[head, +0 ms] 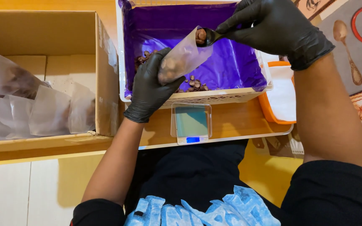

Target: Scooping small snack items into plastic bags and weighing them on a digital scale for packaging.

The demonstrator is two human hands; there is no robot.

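We held a small clear bag (181, 58) in our left hand (151, 86), fingers wrapped round its bottom. The bag leaned, its open mouth up and to the right. Our right hand (273, 27) pinched a dark spoon (208, 37), and its bowl sat right at that mouth with brown bits on it. All this was over the purple-lined tray (231, 62). A little scale (191, 122) sat below.

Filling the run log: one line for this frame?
left hand: holds clear pouch | right hand: tips spoon of brown pieces into pouch | over purple-lined tray | scale bare
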